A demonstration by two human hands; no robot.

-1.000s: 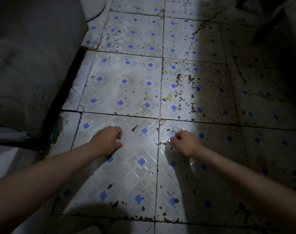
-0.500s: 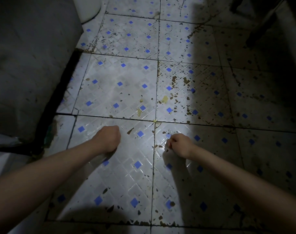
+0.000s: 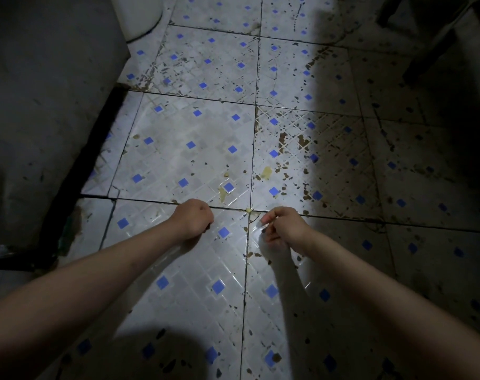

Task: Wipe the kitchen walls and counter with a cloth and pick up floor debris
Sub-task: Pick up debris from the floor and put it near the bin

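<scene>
Both of my hands are low over the tiled floor (image 3: pixel 189 160), working at picking up debris. My left hand (image 3: pixel 193 219) is balled into a fist with the fingers tucked under; whether it holds gathered bits I cannot tell. My right hand (image 3: pixel 281 227) has its fingers curled with thumb and fingertips drawn together; whether they pinch a fleck I cannot tell either. 1 small yellowish crumb (image 3: pixel 249 210) sits on the grout joint just ahead, between my hands, and a larger yellowish smear (image 3: pixel 266 172) lies farther out on the next tile.

To do this well I should, I think, nip each loose bit with my fingertips, not drag it, and tell loose debris from the dark flecks that look stuck to the tile.

Compared with 0.5 s ago, my right fingers have loosened from a tighter curl and both hands have edged toward the joint.
</scene>
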